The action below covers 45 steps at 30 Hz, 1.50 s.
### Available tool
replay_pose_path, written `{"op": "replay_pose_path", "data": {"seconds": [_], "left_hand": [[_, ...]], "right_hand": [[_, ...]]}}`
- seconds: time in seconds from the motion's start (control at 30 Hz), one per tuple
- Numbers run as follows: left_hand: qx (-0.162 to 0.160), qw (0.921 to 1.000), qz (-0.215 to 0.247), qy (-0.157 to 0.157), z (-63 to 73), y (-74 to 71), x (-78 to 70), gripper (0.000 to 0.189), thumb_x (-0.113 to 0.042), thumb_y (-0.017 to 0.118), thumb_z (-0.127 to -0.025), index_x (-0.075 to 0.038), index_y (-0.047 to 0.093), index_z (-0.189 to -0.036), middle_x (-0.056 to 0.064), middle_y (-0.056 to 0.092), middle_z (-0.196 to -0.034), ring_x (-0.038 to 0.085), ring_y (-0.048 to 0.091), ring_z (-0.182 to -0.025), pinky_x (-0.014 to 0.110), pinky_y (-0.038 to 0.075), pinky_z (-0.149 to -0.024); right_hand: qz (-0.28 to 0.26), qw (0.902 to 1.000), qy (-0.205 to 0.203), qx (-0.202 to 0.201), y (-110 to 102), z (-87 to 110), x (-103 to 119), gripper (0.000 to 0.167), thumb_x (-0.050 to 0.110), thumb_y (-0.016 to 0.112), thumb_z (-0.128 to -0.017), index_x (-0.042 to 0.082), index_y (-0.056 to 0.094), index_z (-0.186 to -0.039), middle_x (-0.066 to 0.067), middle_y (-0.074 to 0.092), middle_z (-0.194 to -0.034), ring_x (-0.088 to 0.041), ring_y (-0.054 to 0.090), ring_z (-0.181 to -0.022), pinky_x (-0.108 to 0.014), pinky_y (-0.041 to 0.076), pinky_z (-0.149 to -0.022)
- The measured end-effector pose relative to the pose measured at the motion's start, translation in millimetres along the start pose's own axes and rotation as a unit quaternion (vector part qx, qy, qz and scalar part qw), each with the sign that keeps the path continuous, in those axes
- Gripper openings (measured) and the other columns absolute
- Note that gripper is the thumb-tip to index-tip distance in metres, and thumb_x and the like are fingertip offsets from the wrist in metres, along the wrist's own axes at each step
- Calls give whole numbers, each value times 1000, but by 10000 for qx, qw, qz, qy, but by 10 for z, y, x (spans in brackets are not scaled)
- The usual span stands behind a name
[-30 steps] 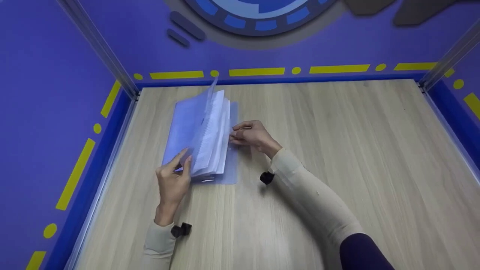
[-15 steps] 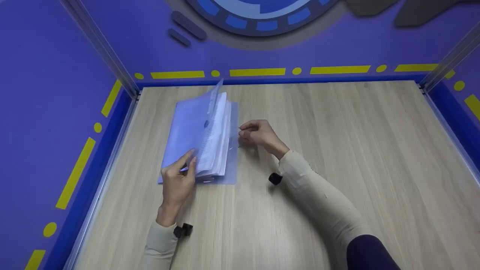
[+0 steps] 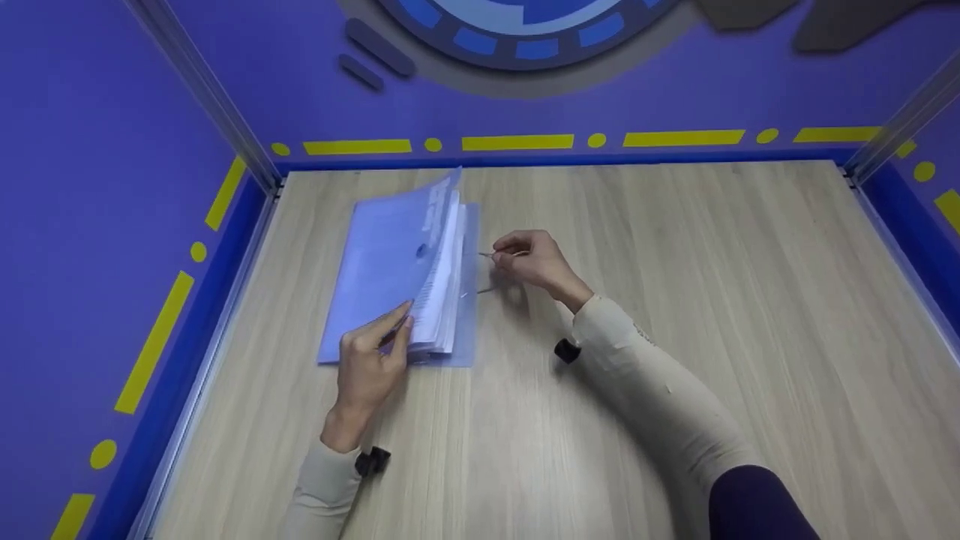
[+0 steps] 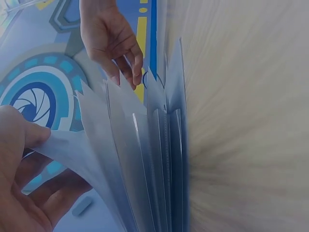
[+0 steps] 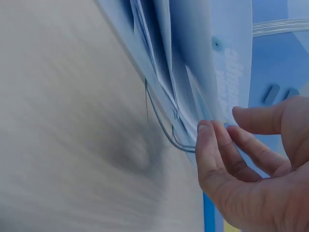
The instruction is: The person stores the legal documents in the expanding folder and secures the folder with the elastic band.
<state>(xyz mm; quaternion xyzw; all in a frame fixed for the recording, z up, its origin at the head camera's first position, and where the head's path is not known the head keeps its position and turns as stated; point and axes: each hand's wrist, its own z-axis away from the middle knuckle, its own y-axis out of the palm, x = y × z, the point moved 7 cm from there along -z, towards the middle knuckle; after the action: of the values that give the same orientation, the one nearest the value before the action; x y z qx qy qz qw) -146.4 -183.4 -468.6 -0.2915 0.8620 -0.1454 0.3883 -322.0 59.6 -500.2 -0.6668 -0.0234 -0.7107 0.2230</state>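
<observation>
A translucent blue expanding file folder (image 3: pixel 382 240) lies at the left of the table, its front cover raised and curved over several inner dividers (image 4: pixel 120 140). My left hand (image 3: pixel 371 364) pinches the cover at its near free corner between thumb and fingers. To the right of the folder, my right hand (image 3: pixel 536 259) has its fingers curled at a thin elastic cord (image 5: pixel 158 117), drawn out in a loop from the back cover's edge. Part of the cord is hidden behind the fingers in the right wrist view.
A pale wood-grain table (image 3: pixel 712 315) spreads out to the right and toward the body. Blue panels (image 3: pixel 510 112) with yellow dashes wall in the back and both sides. Metal posts (image 3: pixel 202 90) stand at the corners.
My left hand has moved right, bringing the front cover down over the dividers. The right hand has drawn away from the folder to the right, pulling the elastic cord out.
</observation>
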Motion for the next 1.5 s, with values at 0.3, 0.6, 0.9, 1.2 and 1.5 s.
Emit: {"op": "replay_pose_path", "data": {"seconds": [0.3,0.6,0.9,1.2,1.5], "left_hand": [[210,9993,-323,-22,42,36,-37,31,-5,80,-95,-1,78,-126,15,79,-120,33,77,-110,45,65,-92],[628,9968,-494,-78,84,114,-72,35,-15,81,-96,-1,77,-127,15,78,-123,33,76,-113,46,64,-94],[1494,9838,-758,-643,57,253,34,53,-31,73,-103,1,64,-144,19,64,-149,45,60,-138,56,48,-118],[2662,9413,-1635,-1284,85,430,317,78,-57,60,-104,-11,42,-165,17,34,-173,55,23,-159,68,23,-129],[3413,9061,-1842,-1690,137,556,545,83,-66,49,-105,-21,26,-171,14,12,-180,60,-4,-159,70,2,-131]], "right_hand": [[871,9947,-537,-72,-106,-22,42,25,5,70,-100,-8,73,-121,-21,76,-120,-35,73,-108,-42,61,-99],[1377,9872,-801,-94,-178,-25,9,24,5,68,-100,-6,75,-121,-20,78,-118,-37,75,-106,-47,62,-98],[1363,9882,-702,-50,-203,-5,-25,26,8,68,-100,-6,75,-122,-19,78,-117,-36,76,-105,-47,63,-95],[1482,9863,-727,4,-187,10,-65,26,7,68,-101,-5,74,-124,-19,77,-120,-36,75,-108,-47,62,-98],[1610,9841,-756,8,-187,26,-135,25,7,67,-102,-4,75,-123,-19,77,-120,-36,75,-109,-47,61,-100]]}}
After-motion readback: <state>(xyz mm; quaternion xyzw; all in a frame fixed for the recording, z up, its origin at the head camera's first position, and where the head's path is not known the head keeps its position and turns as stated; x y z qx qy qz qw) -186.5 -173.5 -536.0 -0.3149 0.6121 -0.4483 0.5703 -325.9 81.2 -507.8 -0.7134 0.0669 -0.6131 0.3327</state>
